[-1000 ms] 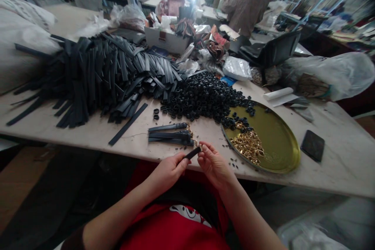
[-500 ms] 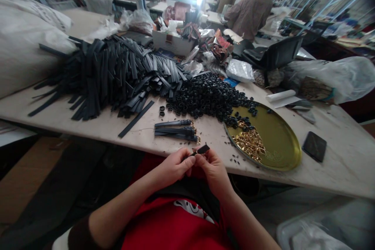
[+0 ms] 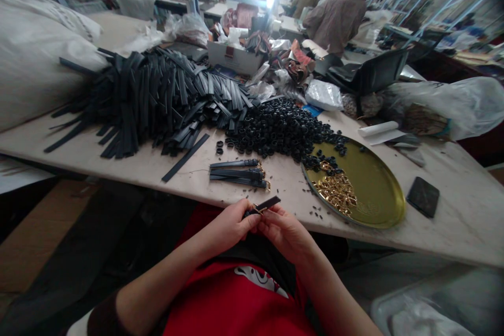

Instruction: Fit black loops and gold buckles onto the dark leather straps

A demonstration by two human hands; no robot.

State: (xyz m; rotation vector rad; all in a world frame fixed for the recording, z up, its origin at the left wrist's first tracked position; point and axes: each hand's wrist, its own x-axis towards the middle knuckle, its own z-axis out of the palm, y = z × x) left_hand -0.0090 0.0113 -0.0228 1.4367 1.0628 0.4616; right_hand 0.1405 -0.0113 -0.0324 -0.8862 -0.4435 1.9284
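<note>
Both my hands meet at the table's front edge around a black strap [image 3: 269, 203] with a bit of gold metal, likely a buckle, showing at the fingers. My left hand [image 3: 238, 221] pinches the strap from the left. From the right, my right hand [image 3: 282, 227] grips it too, and its free end sticks out above the fingers. Just beyond lie several finished-looking straps with gold buckles [image 3: 238, 174]. One loose strap [image 3: 186, 157] rests to their left. Small black loops [image 3: 275, 128] form a heap behind, and gold buckles [image 3: 334, 191] lie on a round gold tray [image 3: 380, 189].
A large pile of black straps [image 3: 153, 94] covers the table's left side. A dark phone [image 3: 423, 196] lies at right. Behind are a white box [image 3: 232, 58], a silver packet [image 3: 323, 94] and plastic bags [image 3: 464, 105]. A person [image 3: 331, 21] stands further back.
The strap between my hands has turned, and more of its free end and the gold metal now shows. My right-hand fingers have shifted lower on it. The view has moved slightly.
</note>
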